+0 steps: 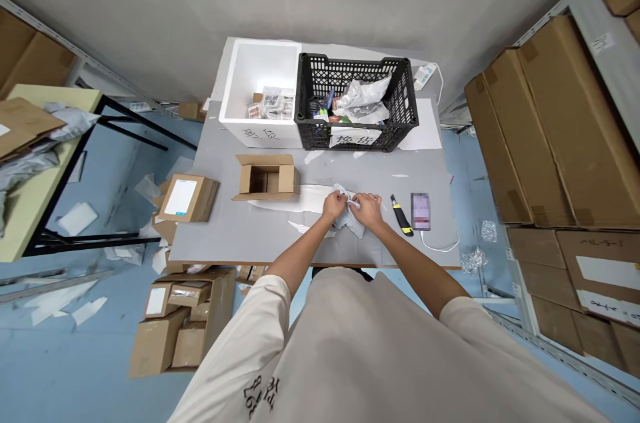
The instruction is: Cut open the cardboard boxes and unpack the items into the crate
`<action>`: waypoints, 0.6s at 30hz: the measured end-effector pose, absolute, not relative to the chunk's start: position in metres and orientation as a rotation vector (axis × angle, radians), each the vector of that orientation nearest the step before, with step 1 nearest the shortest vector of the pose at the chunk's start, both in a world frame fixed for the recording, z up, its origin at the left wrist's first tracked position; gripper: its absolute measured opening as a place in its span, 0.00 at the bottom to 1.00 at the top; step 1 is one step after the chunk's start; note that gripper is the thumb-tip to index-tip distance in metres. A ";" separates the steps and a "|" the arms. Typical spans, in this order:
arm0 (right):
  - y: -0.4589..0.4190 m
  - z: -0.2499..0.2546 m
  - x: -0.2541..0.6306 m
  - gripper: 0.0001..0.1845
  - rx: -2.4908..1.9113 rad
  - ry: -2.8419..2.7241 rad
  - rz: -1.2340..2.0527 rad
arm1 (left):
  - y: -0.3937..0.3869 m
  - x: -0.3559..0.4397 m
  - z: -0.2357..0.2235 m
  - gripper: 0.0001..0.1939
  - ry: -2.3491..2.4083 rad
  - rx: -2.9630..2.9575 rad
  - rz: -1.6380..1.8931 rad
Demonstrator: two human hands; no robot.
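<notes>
Both my hands grip a crumpled pale grey plastic mailer bag (352,223) near the table's front edge. My left hand (335,206) pinches its upper left part, and my right hand (368,208) pinches it just opposite, fingers close together. What the bag contains, if anything, is hidden. To the left of the hands stands a small open cardboard box (267,180), flaps folded out. Right of my right hand lies a black and yellow utility knife (401,216), beside a phone (421,212) with a lit screen and a white cable.
Behind the hands, a white foam box (265,70) and a black plastic crate (357,136) hold bagged items. A closed carton (190,198) sits at the grey table's (225,236) left edge. Cartons fill shelving (560,123) on the right; more boxes (187,330) lie on the floor.
</notes>
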State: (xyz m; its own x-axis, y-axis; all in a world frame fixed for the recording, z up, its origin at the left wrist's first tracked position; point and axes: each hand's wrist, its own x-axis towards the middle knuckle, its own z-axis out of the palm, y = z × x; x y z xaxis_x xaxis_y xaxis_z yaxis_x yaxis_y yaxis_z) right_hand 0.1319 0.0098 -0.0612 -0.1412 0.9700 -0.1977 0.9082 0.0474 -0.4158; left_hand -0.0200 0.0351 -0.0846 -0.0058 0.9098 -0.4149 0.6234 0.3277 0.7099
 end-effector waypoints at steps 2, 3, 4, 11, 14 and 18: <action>0.014 -0.061 0.135 0.11 -1.953 -2.196 0.715 | 0.035 -0.022 -0.084 0.10 1.657 1.418 0.395; 0.016 -0.062 0.136 0.11 -1.948 -2.211 0.734 | 0.035 -0.023 -0.083 0.09 1.639 1.439 0.373; 0.018 -0.062 0.138 0.11 -1.945 -2.223 0.751 | 0.035 -0.025 -0.082 0.09 1.628 1.466 0.344; 0.029 -0.056 0.142 0.12 -2.003 -2.186 0.838 | 0.045 -0.030 -0.067 0.07 1.597 1.745 0.066; 0.032 -0.054 0.142 0.11 -2.044 -2.192 0.842 | 0.049 -0.029 -0.062 0.08 1.602 1.797 -0.060; 0.033 -0.058 0.160 0.10 -2.224 -2.079 0.845 | 0.051 -0.041 -0.060 0.08 1.609 1.840 -0.114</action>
